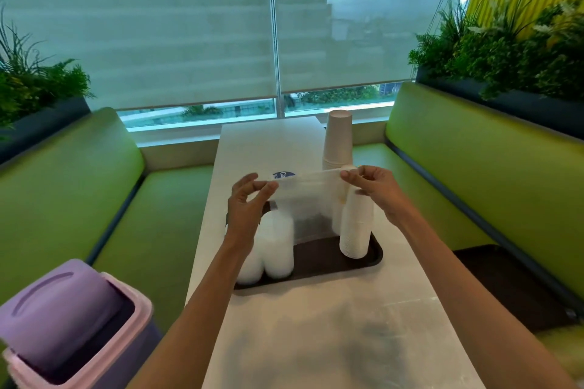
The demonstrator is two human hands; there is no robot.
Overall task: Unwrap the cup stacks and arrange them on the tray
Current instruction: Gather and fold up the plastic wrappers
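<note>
Left hand and right hand each pinch an end of the clear wrapper, taut above the tray. Risk: it likely drags the nearby white cup stack over

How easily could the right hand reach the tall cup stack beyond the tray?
Probably yes: the tall cup stack stands just past the right hand, nothing between them. That hand pinches the plastic wrapper, though, so it should let go first.

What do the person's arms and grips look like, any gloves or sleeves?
Nothing worn shows. The left grip and right grip are bare, with no gloves, rings or watch visible. The left forearm and right forearm are bare down to the frame's lower edge; no sleeve shows.
</note>
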